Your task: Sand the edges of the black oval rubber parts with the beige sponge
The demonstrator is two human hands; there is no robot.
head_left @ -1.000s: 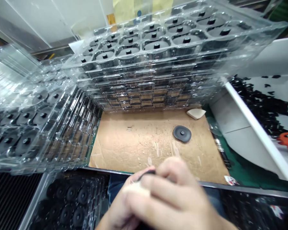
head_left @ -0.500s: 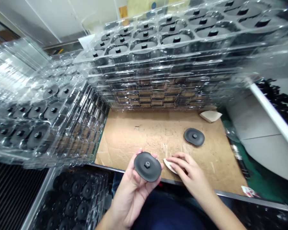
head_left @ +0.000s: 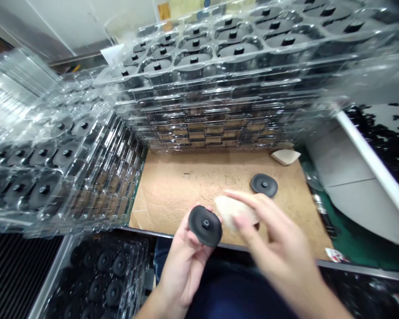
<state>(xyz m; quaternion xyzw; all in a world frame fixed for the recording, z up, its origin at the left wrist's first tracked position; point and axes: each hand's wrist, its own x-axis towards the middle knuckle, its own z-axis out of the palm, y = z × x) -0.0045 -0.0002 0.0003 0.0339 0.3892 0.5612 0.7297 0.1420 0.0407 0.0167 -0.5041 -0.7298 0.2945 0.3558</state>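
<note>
My left hand (head_left: 182,261) grips a black round disc (head_left: 205,225) with a small hub in its middle, held upright over the near edge of the brown cardboard sheet (head_left: 173,186). My right hand (head_left: 275,248), blurred by motion, pinches a pale beige pad (head_left: 231,210) right beside the disc. A second black disc (head_left: 264,184) lies flat on the cardboard, a little beyond my right hand. Another beige pad (head_left: 285,156) lies at the cardboard's far right corner.
Tall stacks of clear plastic trays (head_left: 219,75) filled with black discs stand behind the cardboard and to the left (head_left: 43,155). A lower tray of discs (head_left: 99,279) sits near left. A white bin (head_left: 369,150) with small black parts is at right.
My right hand lifted the beige pad off the cardboard and brought it up beside the disc. My left hand keeps hold of the disc and has shifted it slightly.
</note>
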